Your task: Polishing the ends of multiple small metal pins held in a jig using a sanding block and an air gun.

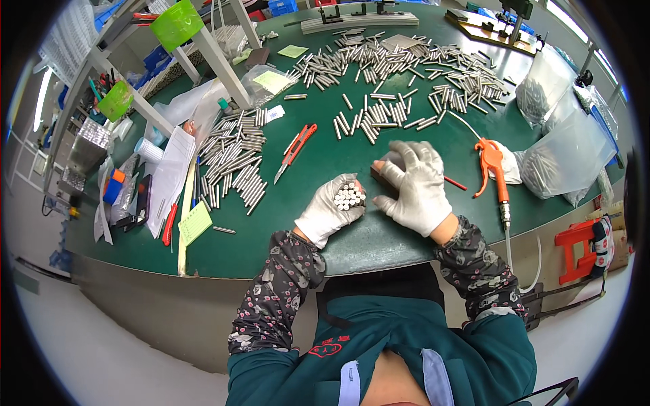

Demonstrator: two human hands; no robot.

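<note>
My left hand (323, 212), in a white glove with bare fingertips, is closed round a bundle of metal pins (349, 195). The pins' round ends face up in a tight cluster. Just to the right, my gloved right hand (421, 188) grips a dark brown block (389, 173), partly hidden under the fingers. The two hands are close together but apart, over the near edge of the green table (386, 249). Loose metal pins (372, 122) lie beyond them, and another pile of pins (233, 152) is at the left.
An orange air gun (493, 166) with a hose and a red stick (455, 183) lie right of my right hand. Bags of pins (558, 159) stand at the right edge. A red utility knife (296, 152) lies left of centre, near a shelf leg (227, 61).
</note>
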